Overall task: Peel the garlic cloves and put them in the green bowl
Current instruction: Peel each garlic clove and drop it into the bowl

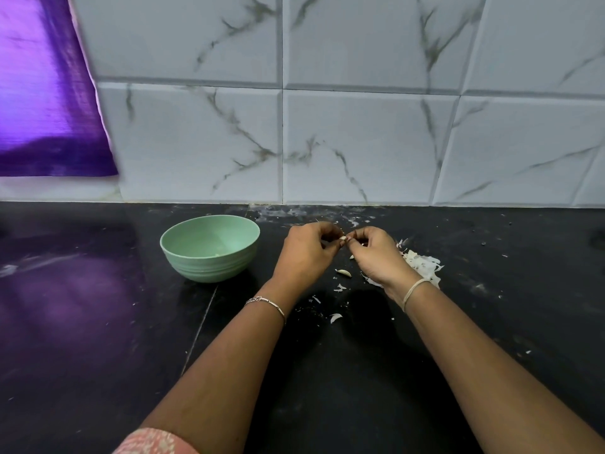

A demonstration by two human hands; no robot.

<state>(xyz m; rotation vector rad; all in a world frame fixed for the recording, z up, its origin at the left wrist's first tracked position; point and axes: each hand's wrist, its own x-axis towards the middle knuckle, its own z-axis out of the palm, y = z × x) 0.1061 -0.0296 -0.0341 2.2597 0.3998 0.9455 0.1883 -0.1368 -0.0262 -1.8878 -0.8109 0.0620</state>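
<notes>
A clove [342, 238] is pinched between the curled fingers of the left hand [306, 253] and right hand [376, 253] above the worktop [98, 322], right of the bowl [209, 249].

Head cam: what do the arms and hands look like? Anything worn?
No gloves on left hand or right hand. Thin silver link bracelet on the left wrist, pale thread band on the right. Forearms uncovered; pink patterned sleeve on the left arm at the bottom edge.

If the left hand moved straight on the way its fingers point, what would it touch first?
Probably the right hand: the left hand pinches the garlic clove together with it, fingertips nearly meeting, though depth is unclear.
</notes>
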